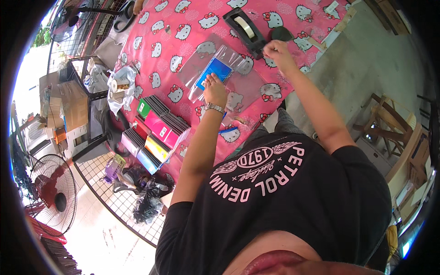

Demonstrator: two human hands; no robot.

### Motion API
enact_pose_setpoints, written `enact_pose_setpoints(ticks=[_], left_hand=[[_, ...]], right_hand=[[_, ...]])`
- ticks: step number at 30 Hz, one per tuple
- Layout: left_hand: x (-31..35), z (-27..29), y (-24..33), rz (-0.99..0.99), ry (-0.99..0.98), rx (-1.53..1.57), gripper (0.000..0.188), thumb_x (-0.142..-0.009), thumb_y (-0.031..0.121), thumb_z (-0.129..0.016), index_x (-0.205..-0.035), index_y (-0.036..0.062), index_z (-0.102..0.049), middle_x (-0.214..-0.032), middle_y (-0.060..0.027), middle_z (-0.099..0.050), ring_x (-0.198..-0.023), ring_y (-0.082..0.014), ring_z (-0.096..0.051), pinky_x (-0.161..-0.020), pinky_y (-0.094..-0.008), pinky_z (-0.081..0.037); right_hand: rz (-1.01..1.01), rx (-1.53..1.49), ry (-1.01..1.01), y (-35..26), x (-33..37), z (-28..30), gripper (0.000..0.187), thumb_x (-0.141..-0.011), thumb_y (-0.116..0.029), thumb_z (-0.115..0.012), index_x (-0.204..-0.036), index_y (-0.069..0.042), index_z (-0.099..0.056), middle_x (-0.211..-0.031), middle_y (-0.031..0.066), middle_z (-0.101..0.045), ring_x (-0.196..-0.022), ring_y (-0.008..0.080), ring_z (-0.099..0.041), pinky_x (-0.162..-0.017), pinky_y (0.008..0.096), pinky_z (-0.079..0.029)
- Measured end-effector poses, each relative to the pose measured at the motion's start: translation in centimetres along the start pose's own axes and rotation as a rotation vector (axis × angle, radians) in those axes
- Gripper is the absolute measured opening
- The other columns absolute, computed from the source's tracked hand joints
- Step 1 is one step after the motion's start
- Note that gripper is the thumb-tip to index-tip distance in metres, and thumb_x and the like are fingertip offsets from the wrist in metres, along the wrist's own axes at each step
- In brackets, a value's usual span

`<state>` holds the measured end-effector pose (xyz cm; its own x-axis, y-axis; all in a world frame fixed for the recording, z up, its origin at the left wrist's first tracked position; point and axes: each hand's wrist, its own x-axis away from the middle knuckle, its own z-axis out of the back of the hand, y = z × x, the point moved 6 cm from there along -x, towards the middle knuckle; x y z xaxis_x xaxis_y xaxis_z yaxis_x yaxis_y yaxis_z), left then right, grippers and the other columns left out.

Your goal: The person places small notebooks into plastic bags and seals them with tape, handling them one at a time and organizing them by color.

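Observation:
A small blue spiral notebook (219,68) lies under or inside a clear plastic sheet (193,68) on the pink table. My left hand (214,88), a watch at its wrist, rests on the notebook's lower part with fingers stretched out flat. Farther right, my right hand (277,51) is at the near end of a black tape dispenser (245,30) holding a pale tape roll. The right fingers are curled together; any piece of tape in them is too small to make out. A dark rounded object (281,34) sits just beyond that hand.
Stacks of spiral notebooks (158,126) in several colours stand at the table's left edge. A white plastic bag (121,89) hangs there too. Blue pen-like items (228,130) lie near my body. A standing fan (57,192) and cardboard boxes (68,103) are at the left.

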<state>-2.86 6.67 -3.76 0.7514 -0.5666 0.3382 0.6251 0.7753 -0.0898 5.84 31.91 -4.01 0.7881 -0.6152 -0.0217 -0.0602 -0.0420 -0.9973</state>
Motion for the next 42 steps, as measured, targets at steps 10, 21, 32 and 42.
enact_pose_setpoints(ticks=[10,21,32,42], left_hand=[[1.4,-2.3,-2.1,0.007,0.22,0.276,0.058,-0.083,0.02,-0.056,-0.134,-0.0009,-0.038,-0.139,-0.023,-0.037,-0.127,-0.0329,-0.04,-0.104,-0.0362,-0.036],[2.0,-1.1,-2.0,-0.027,0.514,0.454,0.048,-0.077,0.013,-0.061,-0.123,0.0038,-0.051,-0.128,-0.0199,-0.051,-0.118,-0.0318,-0.051,-0.095,-0.0371,-0.045],[5.8,-2.7,-3.1,0.195,0.379,0.252,0.066,-0.082,0.039,-0.062,-0.137,0.0168,-0.035,-0.147,-0.0171,-0.024,-0.139,-0.0328,-0.017,-0.11,-0.0573,-0.003],[5.7,3.6,-5.7,-0.197,0.558,0.595,0.054,-0.065,0.02,-0.076,-0.115,0.0134,-0.055,-0.12,-0.008,-0.054,-0.114,-0.0272,-0.049,-0.092,-0.0409,-0.038]], right_hand=[[-0.869,-0.377,-0.785,0.7,4.9,-13.8,0.004,-0.087,-0.01,-0.056,-0.085,-0.007,-0.058,-0.072,-0.0018,-0.052,-0.057,0.0052,-0.044,-0.048,0.0194,-0.034],[0.155,1.1,-1.296,1.5,-2.5,-22.4,0.022,-0.07,-0.023,-0.072,-0.068,-0.002,-0.064,-0.068,0.0118,-0.067,-0.062,0.0229,-0.065,-0.055,0.0361,-0.051],[0.481,1.253,-0.961,-3.3,-3.2,-20.9,0.051,-0.069,-0.038,-0.073,-0.107,-0.007,-0.06,-0.098,0.0138,-0.065,-0.095,0.0328,-0.061,-0.082,0.0443,-0.048],[-0.157,1.021,-1.235,-6.2,-2.4,-22.0,0.056,-0.089,-0.052,-0.044,-0.11,-0.002,-0.061,-0.103,0.0152,-0.063,-0.096,0.0323,-0.06,-0.08,0.0458,-0.048]])
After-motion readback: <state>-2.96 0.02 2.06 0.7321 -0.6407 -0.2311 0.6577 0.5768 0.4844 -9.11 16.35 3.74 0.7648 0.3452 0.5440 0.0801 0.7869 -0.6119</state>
